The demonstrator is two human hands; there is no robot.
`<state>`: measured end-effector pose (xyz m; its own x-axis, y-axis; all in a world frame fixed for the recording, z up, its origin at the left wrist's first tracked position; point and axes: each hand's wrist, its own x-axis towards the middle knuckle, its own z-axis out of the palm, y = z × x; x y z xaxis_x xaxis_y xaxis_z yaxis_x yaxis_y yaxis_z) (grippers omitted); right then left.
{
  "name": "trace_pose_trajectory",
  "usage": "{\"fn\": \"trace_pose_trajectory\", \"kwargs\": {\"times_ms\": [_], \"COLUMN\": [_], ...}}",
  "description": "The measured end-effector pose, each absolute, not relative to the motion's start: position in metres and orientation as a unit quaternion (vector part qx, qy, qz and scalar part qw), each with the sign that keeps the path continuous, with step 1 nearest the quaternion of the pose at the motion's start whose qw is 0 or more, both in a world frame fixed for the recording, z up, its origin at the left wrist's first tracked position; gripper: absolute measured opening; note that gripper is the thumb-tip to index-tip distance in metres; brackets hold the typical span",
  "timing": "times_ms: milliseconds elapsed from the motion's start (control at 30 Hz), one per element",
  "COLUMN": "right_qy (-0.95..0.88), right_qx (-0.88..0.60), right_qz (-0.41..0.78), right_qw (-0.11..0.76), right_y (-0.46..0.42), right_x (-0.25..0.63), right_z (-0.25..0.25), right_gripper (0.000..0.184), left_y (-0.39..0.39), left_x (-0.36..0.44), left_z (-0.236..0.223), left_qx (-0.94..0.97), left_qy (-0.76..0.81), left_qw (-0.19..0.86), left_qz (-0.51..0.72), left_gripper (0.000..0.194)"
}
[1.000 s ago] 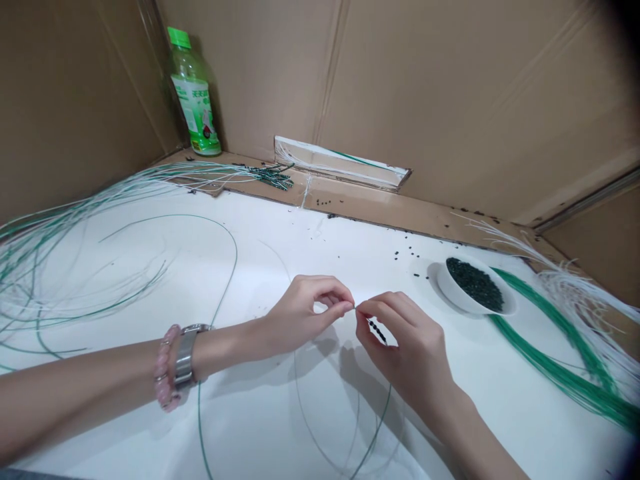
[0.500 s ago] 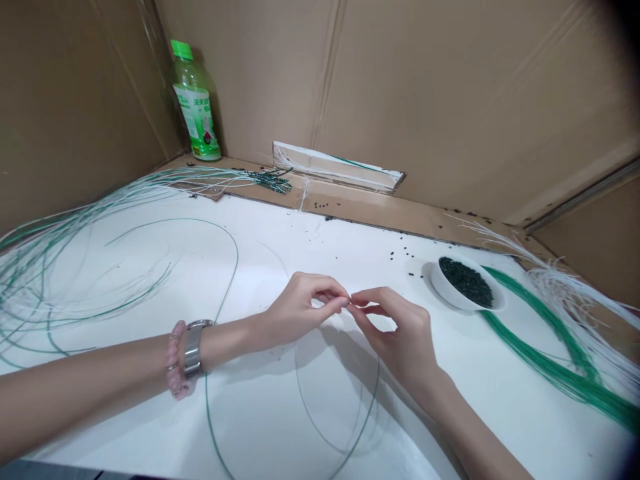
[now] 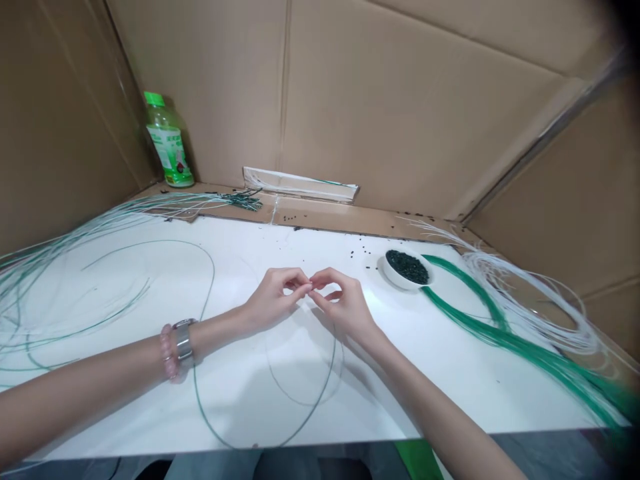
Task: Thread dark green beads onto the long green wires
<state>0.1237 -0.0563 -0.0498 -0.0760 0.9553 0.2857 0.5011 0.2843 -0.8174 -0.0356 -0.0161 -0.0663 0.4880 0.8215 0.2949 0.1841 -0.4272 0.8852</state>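
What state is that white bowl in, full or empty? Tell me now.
Not empty: dark beads fill the white bowl partway, below its rim.

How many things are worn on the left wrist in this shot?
2: a pink bead bracelet sits farther up the left arm, and a metal watch sits just nearer the hand. Anything else on the wrist's underside would be hidden.

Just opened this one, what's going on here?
A person has both bare hands raised over a white table, the fingertips of the left hand and right hand meeting in a pinch on something too thin to make out. A white bowl of small dark beads stands to the right, and thin green wire lies under the hands.
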Motion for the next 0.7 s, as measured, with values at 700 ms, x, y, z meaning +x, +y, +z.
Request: {"fn": "trace_pose_trajectory", "kwargs": {"times_ms": [700], "right_qy": [-0.542], "right_qx": [-0.585], "right_qz": [0.264], "right_qw": [0.543], "right_y": [-0.008], "right_x": [0.179], "right_z": [-0.063], "right_gripper": [0.021], "left_y": [0.062], "left_x": [0.034], "left_z": [-0.063], "left_qx": [0.809], "left_qy": [0.302], "left_qw": [0.365], "left_qz": [0.347], "left_gripper": [0.033]}}
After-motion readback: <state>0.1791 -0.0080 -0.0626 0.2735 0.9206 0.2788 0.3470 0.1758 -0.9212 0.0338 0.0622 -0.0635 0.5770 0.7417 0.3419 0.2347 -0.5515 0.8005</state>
